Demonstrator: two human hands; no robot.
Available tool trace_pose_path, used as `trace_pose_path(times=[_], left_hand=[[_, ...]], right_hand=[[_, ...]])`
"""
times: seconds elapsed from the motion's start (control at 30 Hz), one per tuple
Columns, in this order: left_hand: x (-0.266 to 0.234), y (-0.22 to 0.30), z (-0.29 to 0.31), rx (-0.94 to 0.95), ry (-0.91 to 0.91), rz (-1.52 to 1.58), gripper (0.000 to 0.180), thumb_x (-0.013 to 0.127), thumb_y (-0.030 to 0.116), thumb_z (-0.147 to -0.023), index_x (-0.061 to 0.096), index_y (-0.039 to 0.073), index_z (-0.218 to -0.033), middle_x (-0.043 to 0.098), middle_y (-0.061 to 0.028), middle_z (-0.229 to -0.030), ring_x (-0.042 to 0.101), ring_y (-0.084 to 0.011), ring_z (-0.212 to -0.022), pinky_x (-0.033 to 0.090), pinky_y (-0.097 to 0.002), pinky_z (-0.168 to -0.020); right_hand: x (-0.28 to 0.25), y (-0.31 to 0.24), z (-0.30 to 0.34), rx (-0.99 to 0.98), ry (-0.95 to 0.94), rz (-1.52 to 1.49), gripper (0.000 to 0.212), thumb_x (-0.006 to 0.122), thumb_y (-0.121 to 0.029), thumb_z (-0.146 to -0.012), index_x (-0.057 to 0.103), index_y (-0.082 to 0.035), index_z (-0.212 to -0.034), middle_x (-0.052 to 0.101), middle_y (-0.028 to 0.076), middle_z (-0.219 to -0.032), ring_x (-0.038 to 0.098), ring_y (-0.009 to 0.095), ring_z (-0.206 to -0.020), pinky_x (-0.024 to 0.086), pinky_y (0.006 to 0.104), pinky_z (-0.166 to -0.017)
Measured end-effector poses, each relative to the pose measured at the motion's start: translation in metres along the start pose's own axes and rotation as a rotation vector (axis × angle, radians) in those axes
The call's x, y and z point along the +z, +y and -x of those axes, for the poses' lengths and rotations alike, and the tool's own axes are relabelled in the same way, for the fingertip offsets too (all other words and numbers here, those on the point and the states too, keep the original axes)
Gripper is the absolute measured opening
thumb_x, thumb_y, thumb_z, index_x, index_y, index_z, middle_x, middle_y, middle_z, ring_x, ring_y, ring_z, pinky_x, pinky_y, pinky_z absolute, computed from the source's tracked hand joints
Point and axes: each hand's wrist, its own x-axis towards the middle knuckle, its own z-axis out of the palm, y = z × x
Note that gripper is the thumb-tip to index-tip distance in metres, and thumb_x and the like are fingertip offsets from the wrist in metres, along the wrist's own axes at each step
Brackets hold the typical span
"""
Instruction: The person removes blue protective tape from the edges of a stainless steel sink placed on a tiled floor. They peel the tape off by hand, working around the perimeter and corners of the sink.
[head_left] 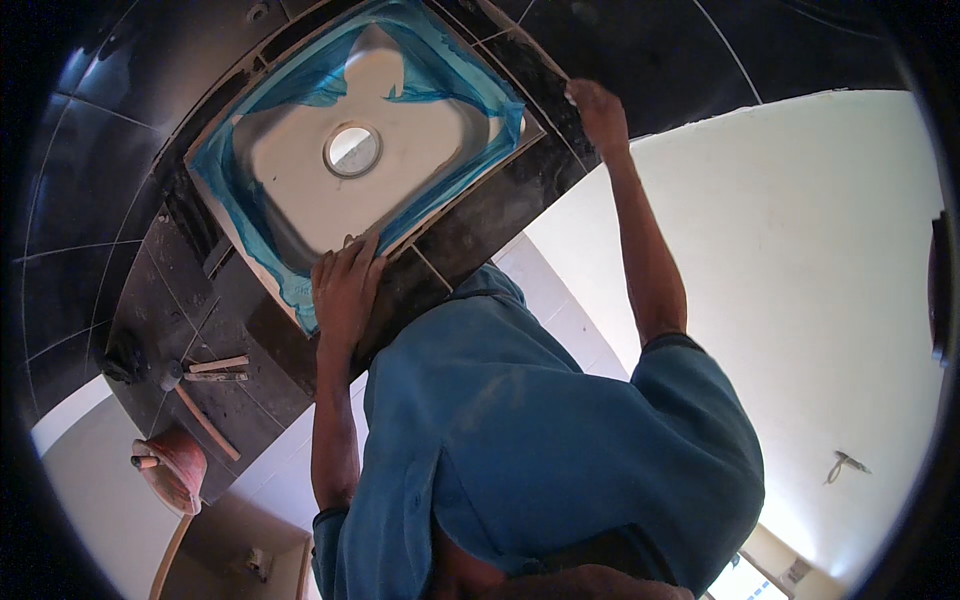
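Observation:
A pale sink [290, 190], its rim wrapped in torn blue plastic film [215, 165], sits slightly askew on the black-tiled counter [480, 215]. Through its round drain hole [352, 150] something light shows. My left hand [345, 290] lies over the sink's near rim, its fingers stretched toward the basin. Off to the right of the sink, my right hand [600, 115] is closed by a long narrow edge or strip [520, 35] along the counter. Whatever its fingers pinch is too small to make out.
At the left, a hammer [205, 420] and short wooden sticks [217, 366] lie on the dark tiles. Beyond them a reddish bowl-shaped container [175, 472] holds something with an orange handle. Black tiles [80, 200] surround the counter; a white wall [780, 270] rises at the right.

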Motion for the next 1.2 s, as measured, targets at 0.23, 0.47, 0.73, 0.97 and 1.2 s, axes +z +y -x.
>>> trace_pose_path(times=[0.23,0.47,0.73,0.97,1.2], left_hand=[[-0.009,-0.005,0.016,-0.110,-0.031,-0.044,0.043,0.068,0.030,-0.101,0.066,0.010,-0.139,0.067,-0.0158,-0.134,0.060,-0.0350,-0.125,0.038,-0.0510,-0.117],[0.009,-0.085,0.022,-0.634,0.275,-0.339,0.087,0.059,0.064,-0.100,0.038,0.006,-0.161,0.025,-0.0259,-0.169,0.022,-0.0435,-0.158,0.020,-0.0584,-0.127],[0.001,-0.140,-0.053,-0.943,0.134,-0.469,0.104,0.055,0.075,-0.096,0.020,0.007,-0.168,0.016,-0.0227,-0.174,0.011,-0.0412,-0.161,0.014,-0.0668,-0.125],[0.003,-0.215,-0.097,-0.888,0.187,-0.583,0.099,0.053,0.070,-0.098,0.021,0.006,-0.167,0.020,-0.0216,-0.173,0.018,-0.0430,-0.160,0.017,-0.0676,-0.124],[-0.002,-0.264,-0.122,-0.611,0.251,-0.536,0.093,0.052,0.063,-0.103,0.023,0.001,-0.165,0.022,-0.0236,-0.172,0.020,-0.0441,-0.159,0.019,-0.0590,-0.127]], right_hand=[[0.038,-0.005,0.095,-0.390,0.103,0.412,0.037,0.065,-0.025,-0.102,0.071,-0.004,-0.132,0.063,0.015,-0.144,0.050,0.038,-0.140,0.038,0.0498,-0.118],[0.045,-0.021,0.108,-0.307,0.158,0.447,0.039,0.065,-0.026,-0.103,0.069,-0.006,-0.135,0.062,0.011,-0.146,0.048,0.037,-0.144,0.033,0.0577,-0.121],[0.043,-0.025,0.104,-0.306,0.127,0.452,0.039,0.069,-0.026,-0.100,0.070,-0.007,-0.134,0.062,0.007,-0.146,0.048,0.032,-0.143,0.035,0.0559,-0.120],[0.035,-0.018,0.094,-0.360,0.089,0.425,0.038,0.074,-0.029,-0.096,0.074,-0.007,-0.128,0.062,0.004,-0.144,0.050,0.028,-0.142,0.035,0.0538,-0.119],[0.032,-0.013,0.094,-0.351,0.064,0.413,0.038,0.076,-0.027,-0.094,0.074,-0.007,-0.126,0.064,0.003,-0.142,0.052,0.025,-0.141,0.035,0.0522,-0.119]])
